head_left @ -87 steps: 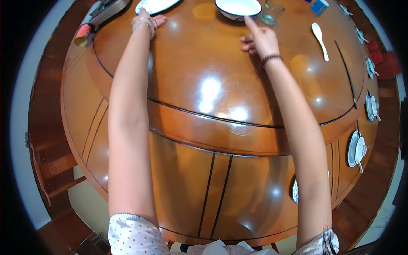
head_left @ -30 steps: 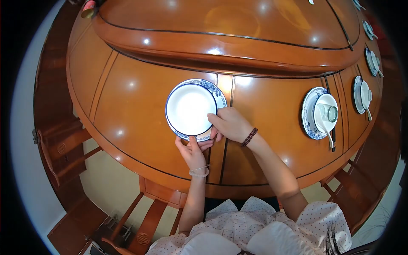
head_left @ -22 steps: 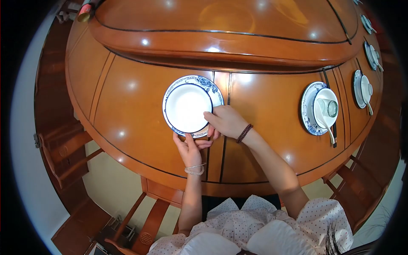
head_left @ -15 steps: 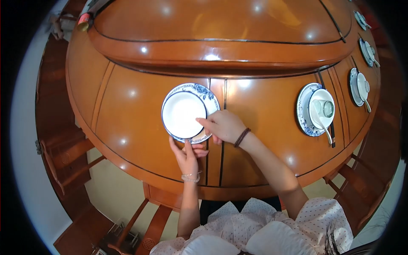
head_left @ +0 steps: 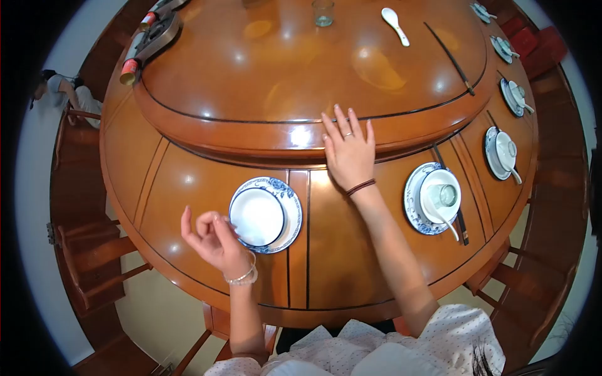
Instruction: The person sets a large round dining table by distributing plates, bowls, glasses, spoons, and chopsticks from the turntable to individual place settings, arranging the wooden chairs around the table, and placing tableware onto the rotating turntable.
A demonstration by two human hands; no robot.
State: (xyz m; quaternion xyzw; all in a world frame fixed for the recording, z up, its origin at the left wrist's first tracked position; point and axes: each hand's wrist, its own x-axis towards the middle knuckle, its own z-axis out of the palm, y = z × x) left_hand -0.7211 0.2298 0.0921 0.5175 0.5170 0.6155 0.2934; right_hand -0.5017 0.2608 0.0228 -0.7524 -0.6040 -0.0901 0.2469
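Right hand (head_left: 351,156): shifted from the bowl's rim to beyond and right of the plate; open, empty, palm down, fingers spread at the turntable (head_left: 263,135) edge.
Left hand (head_left: 219,241): drawn leftward off the plate's near rim; empty, fingers loosely curled; touch on bowl cannot be told.
Bowl (head_left: 256,217): upright on the plate, off-centre left, free of the right hand's grip.
Plate (head_left: 292,219): flat on worktop (head_left: 188,250).
Right forearm (head_left: 389,244): extended forward, beyond the plate.
Left forearm (head_left: 246,319): raised, nearer than the plate.

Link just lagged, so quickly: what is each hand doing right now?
Left hand: open, fingers loosely curled, empty, beside the white blue-rimmed round bowl.
Right hand: open, empty, fingers spread over the edge of the brown wooden turntable.
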